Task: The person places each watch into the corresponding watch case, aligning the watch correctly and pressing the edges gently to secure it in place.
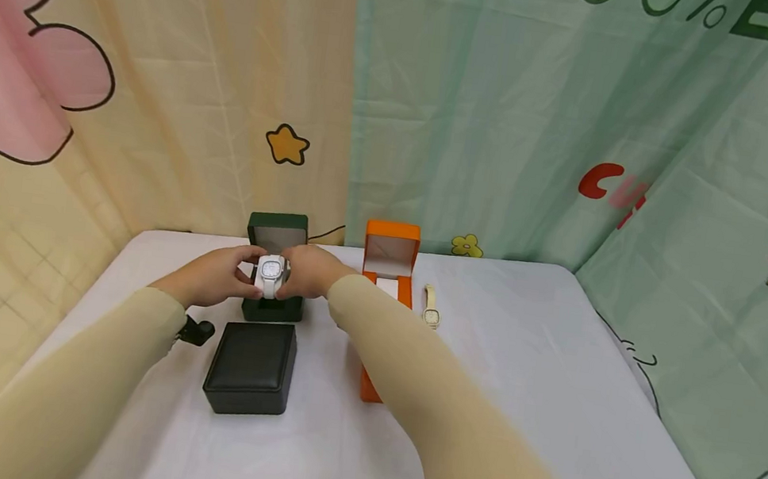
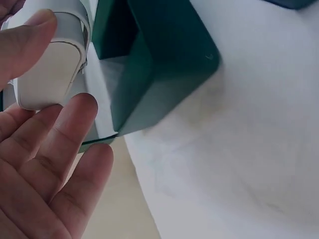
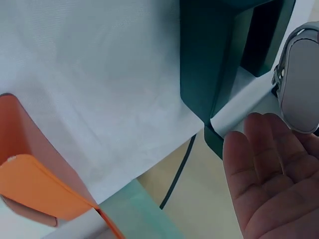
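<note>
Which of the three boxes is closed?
The black box, nearer the person than the green box. Its lid is down; the green box and orange box stand open.

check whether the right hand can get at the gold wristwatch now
Probably not while the right hand holds the white wristwatch, though the gold wristwatch lies uncovered beside the orange box.
</note>
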`<state>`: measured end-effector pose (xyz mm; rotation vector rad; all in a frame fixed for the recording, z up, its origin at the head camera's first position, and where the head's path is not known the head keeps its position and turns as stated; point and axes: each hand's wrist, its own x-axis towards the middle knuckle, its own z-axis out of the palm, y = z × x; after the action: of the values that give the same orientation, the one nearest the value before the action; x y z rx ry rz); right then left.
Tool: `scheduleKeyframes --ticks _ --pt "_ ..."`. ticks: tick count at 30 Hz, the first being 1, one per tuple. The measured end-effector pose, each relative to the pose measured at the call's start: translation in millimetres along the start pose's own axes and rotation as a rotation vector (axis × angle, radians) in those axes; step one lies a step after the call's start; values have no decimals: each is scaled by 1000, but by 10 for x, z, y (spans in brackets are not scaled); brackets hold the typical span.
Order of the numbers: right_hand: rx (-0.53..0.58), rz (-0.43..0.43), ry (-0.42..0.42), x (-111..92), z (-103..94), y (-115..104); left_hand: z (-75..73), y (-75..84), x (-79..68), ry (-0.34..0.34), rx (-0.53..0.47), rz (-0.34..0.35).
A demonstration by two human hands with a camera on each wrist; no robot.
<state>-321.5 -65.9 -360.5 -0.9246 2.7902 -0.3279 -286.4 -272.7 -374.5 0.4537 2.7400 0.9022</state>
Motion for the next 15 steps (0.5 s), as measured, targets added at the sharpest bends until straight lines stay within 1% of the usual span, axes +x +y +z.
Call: scheduleKeyframes --ticks 5,9,15 --pt "4 15 -9 39 69 -7 45 -82 54 -15 16 -17" --pt "-21 19 -27 65 132 -18 95 -145 95 -35 45 -31" --pt "-44 23 -33 99 179 -11 115 -184 123 -42 71 -21"
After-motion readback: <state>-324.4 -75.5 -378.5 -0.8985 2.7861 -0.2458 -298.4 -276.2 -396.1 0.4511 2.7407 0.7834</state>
